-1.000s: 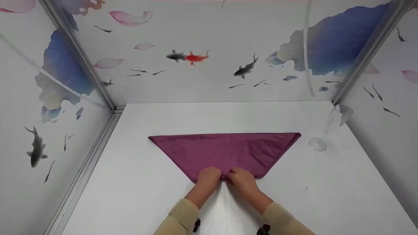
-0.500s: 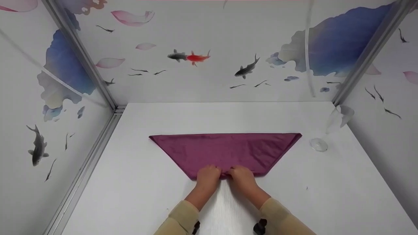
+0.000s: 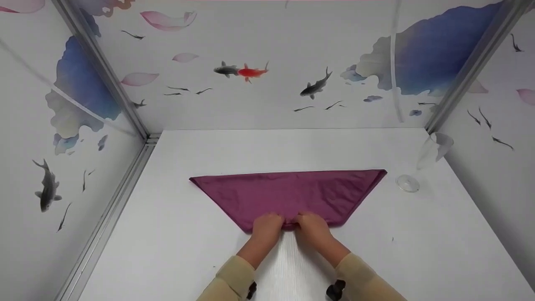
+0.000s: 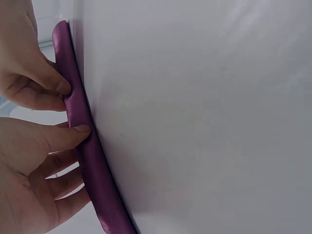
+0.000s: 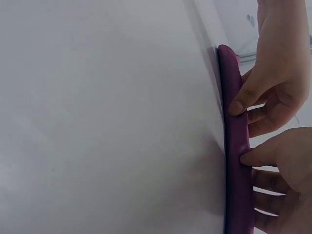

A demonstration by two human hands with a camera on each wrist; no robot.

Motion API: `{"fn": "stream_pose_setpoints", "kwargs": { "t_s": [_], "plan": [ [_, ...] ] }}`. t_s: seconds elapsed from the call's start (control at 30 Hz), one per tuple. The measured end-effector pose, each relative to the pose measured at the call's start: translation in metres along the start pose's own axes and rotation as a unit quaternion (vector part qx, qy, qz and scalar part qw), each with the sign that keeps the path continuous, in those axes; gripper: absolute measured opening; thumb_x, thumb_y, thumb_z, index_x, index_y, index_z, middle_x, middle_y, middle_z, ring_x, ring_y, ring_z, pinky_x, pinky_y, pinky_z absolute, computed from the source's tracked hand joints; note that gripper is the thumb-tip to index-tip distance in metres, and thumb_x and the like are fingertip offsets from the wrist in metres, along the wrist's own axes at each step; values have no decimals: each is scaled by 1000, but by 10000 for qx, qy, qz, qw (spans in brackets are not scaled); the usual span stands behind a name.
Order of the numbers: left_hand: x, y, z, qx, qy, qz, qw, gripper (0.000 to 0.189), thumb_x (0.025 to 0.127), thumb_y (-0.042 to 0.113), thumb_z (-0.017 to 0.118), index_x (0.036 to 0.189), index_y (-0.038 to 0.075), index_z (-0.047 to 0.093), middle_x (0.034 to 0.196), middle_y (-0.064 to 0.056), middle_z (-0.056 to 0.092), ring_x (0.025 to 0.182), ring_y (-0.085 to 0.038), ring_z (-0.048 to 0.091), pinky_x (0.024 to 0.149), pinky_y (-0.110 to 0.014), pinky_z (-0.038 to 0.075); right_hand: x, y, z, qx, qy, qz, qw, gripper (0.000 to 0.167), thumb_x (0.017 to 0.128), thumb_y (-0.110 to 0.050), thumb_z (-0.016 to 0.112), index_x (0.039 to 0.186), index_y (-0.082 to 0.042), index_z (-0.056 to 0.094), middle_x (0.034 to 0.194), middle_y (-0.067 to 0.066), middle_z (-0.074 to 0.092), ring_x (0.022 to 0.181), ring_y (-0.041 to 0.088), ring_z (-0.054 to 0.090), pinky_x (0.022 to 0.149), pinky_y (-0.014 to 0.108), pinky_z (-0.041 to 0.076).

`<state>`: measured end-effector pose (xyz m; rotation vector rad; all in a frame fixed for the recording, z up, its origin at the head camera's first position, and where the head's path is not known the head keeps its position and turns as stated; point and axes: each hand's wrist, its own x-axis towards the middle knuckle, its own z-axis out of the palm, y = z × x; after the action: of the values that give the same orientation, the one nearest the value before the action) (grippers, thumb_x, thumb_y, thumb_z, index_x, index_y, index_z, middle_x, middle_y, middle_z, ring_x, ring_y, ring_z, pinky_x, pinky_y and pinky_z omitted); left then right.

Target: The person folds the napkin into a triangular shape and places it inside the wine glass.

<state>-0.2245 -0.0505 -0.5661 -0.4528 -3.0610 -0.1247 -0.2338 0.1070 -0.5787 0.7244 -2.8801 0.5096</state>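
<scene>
A purple cloth [image 3: 288,192] with a satin-like sheen lies on the white table, wide along its far edge and narrower towards me. Its near edge is rolled into a narrow band [image 4: 95,161], also visible in the right wrist view. My left hand [image 3: 266,228] pinches this band left of its middle, thumb [image 4: 80,132] on the near side and fingers behind. Close beside it, my right hand [image 3: 313,228] pinches the same band, its thumb [image 5: 248,157] pressed on the roll. Some of the fingers are hidden behind the cloth.
A clear stemmed glass [image 3: 436,146] stands at the right of the table, its round base [image 3: 407,183] a little beyond the cloth's right corner. White walls [image 3: 267,108] printed with fish and petals enclose the table at the back and both sides.
The cloth's far left corner has slid slightly towards me, so the far edge now slants a little. My right hand has shifted slightly right. Both hands keep their grip on the near edge.
</scene>
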Motion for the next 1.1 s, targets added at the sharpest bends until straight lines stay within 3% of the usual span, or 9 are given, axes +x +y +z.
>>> {"fn": "stream_pose_setpoints", "kwargs": {
  "t_s": [0.27, 0.5, 0.63, 0.8, 1.1],
  "plan": [
    [2, -2, -2, -243, -67, -163, 9996, 13, 81, 4, 70, 76, 17, 71, 79, -2, 68, 75, -21, 65, 63, -36, 53, -7, 4, 1, -353, 719, -427, 9959, 15, 77, -2, 76, 88, -12, 74, 84, 3, 64, 77, 25, 63, 69, 40, 53],
    [2, -1, -4, -387, -33, -265, 9989, 10, 84, 9, 69, 76, 15, 69, 80, -3, 68, 77, -23, 65, 63, -38, 54, -6, 11, 5, -258, 905, -446, 9946, 24, 76, 2, 72, 92, -15, 77, 88, 3, 66, 79, 24, 63, 69, 39, 52],
    [2, 1, -4, -319, 22, -200, 9993, 7, 83, 14, 73, 81, 15, 66, 82, -3, 66, 79, -23, 64, 65, -38, 53, -5, 12, 6, -161, 824, -378, 9958, 22, 77, 1, 73, 93, -14, 77, 90, 4, 67, 81, 24, 63, 71, 39, 52],
    [3, 1, 1, 194, 228, -55, 9995, 8, 84, 11, 69, 90, 17, 70, 85, -4, 63, 83, -23, 62, 66, -37, 52, -2, 11, 7, -217, 775, -304, 9963, 20, 77, 2, 72, 88, -13, 78, 86, 4, 62, 79, 24, 58, 71, 40, 50],
    [5, 1, -1, 278, 32, -195, 9994, 16, 84, 7, 69, 92, 19, 76, 88, -4, 63, 84, -22, 62, 66, -37, 53, 1, 8, 4, -405, 400, 0, 9984, 17, 77, -2, 76, 92, -10, 72, 93, 9, 63, 88, 31, 59, 78, 48, 50]
  ]
}}
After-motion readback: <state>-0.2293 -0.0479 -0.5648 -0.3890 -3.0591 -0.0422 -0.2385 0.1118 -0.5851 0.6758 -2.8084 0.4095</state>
